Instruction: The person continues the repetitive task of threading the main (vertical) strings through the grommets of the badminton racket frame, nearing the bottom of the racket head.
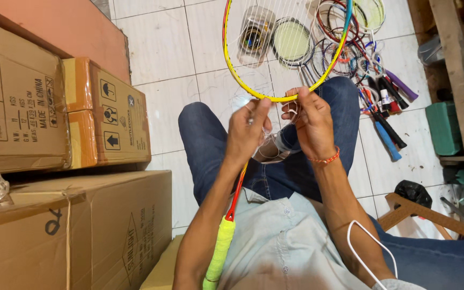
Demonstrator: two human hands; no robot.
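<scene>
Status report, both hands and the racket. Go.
Left hand pinching loose string. Right hand gripping yellow racket frame at the throat. Racket pile beyond, clear of work.

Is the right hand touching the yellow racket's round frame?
Touching. The head view shows the right hand's fingertips pressed against the bottom edge of the yellow racket frame, with no gap between them.

Racket-stringing workshop: piled rackets [350,48], cartons [103,115]

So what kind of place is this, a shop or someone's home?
Probably a small racket repair or stringing workshop. A pile of rackets lies on the tiled floor, shipping cartons are stacked alongside, and both hands work at the strings of a yellow racket.
</scene>
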